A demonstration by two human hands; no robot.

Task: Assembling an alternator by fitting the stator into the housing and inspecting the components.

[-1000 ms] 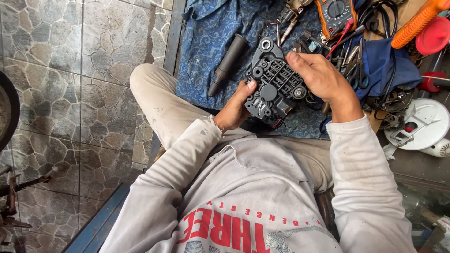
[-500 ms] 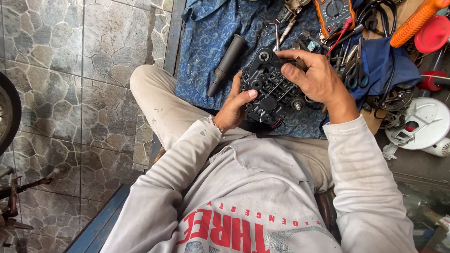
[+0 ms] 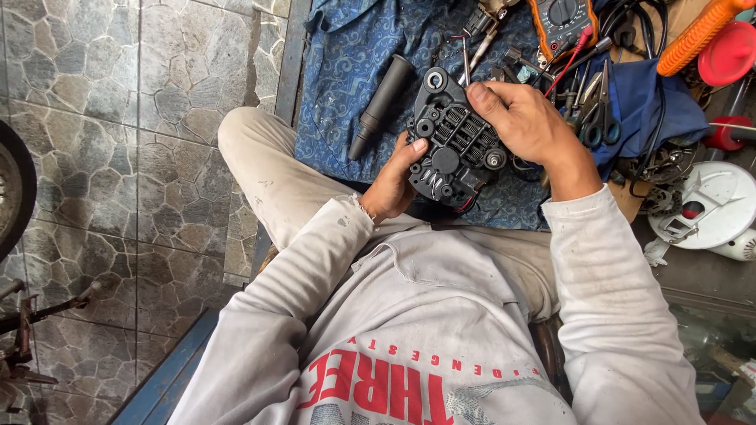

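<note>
I hold a black, roughly round machine part (image 3: 450, 145) with ribbed vents, bolt holes and a small metal stud, over a blue patterned cloth (image 3: 354, 71). My left hand (image 3: 391, 182) grips its lower left edge with the thumb on its face. My right hand (image 3: 529, 124) wraps over its upper right side, fingertips on the top. The part is tilted toward me, above my lap. A black cylindrical handle (image 3: 382, 105) lies on the cloth just left of the part.
A multimeter (image 3: 561, 24) with red lead, scissors (image 3: 600, 110), pliers and cables lie at the top right. An orange handle (image 3: 697, 35), a red disc (image 3: 728, 53) and a white housing (image 3: 709, 206) sit at right. Stone-tile floor and a tyre (image 3: 12, 189) are left.
I have turned the black part in my hands, raising its upper end. My right hand has shifted up over its top right; my left thumb now rests on its face.
</note>
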